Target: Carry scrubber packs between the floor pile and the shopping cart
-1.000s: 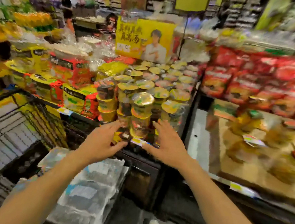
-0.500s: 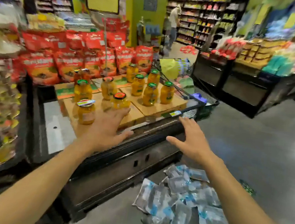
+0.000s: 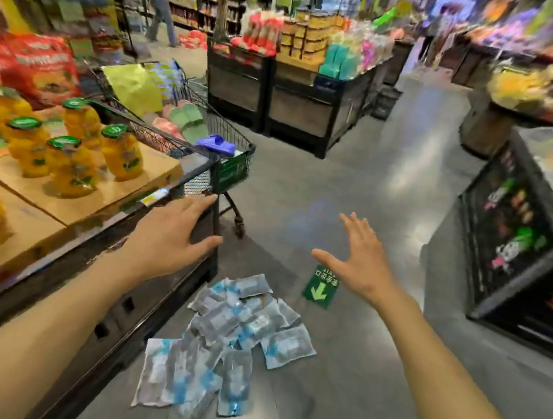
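Both our hands are out front, palms down, fingers spread & straight, holding nothing. Left hand (image 3: 176, 232) hangs over the corner of the display stand (image 3: 93, 295); can't tell if it touches the edge. Right hand (image 3: 361, 257) is in open air over the floor, just above the green arrow sticker (image 3: 322, 287).

Key relation: the pile of grey-blue packets (image 3: 226, 338) lies on the floor below & between the hands, toward us, right against the stand's base. Pile's long axis runs roughly away from us, slanting a bit right. Left hand looks slightly nearer to it, but both are well above.

Orange jars (image 3: 75, 148) sit on cardboard on the stand, left of the left hand. Cart (image 3: 219, 154) is parked past the stand's end.

Vs 0.5 s ago: view swung right, jars slid to the left edge, more aisle shows, hands same spread pose, packets unmoved.
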`<state>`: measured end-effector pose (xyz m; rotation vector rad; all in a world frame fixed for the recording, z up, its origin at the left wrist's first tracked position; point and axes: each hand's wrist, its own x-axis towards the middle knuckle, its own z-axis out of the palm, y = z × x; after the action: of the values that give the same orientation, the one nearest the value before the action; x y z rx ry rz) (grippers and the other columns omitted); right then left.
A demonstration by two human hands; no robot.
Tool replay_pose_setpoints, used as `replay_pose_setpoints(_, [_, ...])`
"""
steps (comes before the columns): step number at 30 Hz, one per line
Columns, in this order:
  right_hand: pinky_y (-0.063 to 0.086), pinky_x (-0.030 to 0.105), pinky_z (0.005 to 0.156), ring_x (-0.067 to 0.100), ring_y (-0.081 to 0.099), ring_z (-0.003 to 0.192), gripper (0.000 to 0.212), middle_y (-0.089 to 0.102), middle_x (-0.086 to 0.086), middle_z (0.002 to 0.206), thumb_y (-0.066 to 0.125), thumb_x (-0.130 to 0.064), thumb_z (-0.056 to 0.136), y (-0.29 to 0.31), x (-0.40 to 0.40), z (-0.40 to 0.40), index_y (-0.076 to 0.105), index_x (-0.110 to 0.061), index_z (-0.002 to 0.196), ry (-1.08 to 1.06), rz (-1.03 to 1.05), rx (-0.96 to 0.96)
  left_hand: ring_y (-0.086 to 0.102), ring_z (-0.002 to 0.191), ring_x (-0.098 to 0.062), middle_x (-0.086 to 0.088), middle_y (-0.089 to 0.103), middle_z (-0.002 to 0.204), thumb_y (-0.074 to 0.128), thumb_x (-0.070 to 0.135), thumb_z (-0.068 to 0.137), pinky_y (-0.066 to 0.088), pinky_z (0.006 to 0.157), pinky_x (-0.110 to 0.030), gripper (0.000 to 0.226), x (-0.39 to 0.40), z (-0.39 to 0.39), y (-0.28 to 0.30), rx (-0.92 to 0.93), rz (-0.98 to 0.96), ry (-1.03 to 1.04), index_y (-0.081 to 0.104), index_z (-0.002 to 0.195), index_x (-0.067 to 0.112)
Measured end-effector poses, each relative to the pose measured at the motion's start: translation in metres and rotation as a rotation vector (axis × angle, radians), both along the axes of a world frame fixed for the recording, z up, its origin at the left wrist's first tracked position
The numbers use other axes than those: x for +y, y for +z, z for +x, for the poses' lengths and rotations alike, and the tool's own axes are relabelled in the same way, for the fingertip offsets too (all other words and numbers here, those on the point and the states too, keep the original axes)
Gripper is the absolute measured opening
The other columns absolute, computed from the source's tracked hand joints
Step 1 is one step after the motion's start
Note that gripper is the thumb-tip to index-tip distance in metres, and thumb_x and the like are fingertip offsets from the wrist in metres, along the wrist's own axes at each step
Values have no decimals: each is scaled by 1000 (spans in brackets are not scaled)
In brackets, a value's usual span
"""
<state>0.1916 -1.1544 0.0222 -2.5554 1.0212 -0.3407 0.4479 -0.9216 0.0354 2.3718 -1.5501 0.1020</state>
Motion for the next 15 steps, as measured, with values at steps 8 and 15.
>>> replay_pose_setpoints(8, [6, 42, 129, 23, 1, 160, 110, 6, 3, 173, 44, -82, 76, -12, -9, 54, 14, -23, 164, 38, -3, 66, 54, 135, -31, -10, 55, 149, 37, 76, 86, 50, 105, -48, 90, -36, 51, -20, 12, -11, -30, 41, 154, 17])
replay_pose_setpoints(15, [8, 42, 129, 23, 5, 159, 102, 12, 4, 172, 55, -74, 84, -70, -24, 102, 19, -22, 163, 20, 13, 118, 51, 138, -34, -13, 53, 152, 48, 66, 89, 48, 108, -50, 83, -59, 92, -79, 22, -5, -53, 41, 154, 15])
